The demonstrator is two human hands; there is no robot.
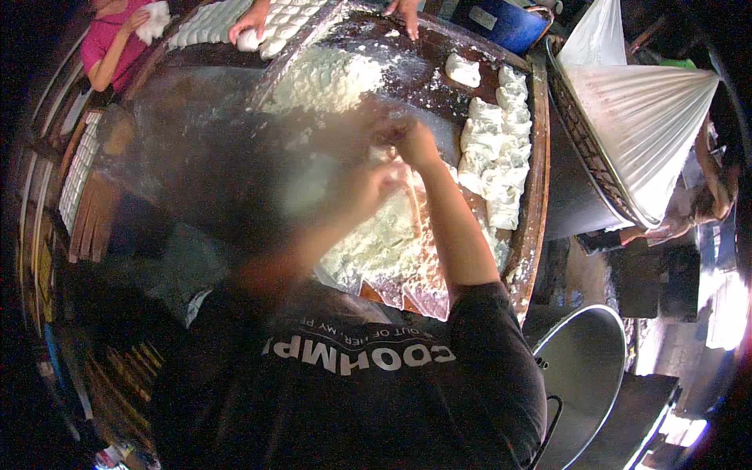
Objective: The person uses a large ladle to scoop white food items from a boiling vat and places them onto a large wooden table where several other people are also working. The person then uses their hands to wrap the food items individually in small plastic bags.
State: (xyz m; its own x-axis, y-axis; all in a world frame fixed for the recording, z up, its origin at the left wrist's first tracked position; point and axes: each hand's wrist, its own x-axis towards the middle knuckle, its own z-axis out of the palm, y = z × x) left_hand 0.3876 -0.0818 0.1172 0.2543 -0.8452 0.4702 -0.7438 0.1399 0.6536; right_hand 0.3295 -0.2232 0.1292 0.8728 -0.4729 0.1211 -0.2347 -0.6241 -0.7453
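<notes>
My left hand (389, 176) and my right hand (418, 145) are close together over the floured worktable, the right one a little farther out. Blur and haze hide their fingers, so whether they hold anything cannot be told. Below them a heap of crumbly flour (382, 235) spreads near the table's front edge. Folded white dough lumps (499, 153) lie in a cluster right of my hands. A single dough lump (463, 70) sits apart, farther back. Another flour heap (329, 79) lies beyond my hands, to the left.
Across the table, another person's hand (249, 26) touches a dough ball beside rows of dough pieces (208, 22). Another hand (405, 14) is near the far edge. Right stand a cloth-draped vat (634, 129) and a metal basin (587, 364); a blue barrel (499, 23) is behind.
</notes>
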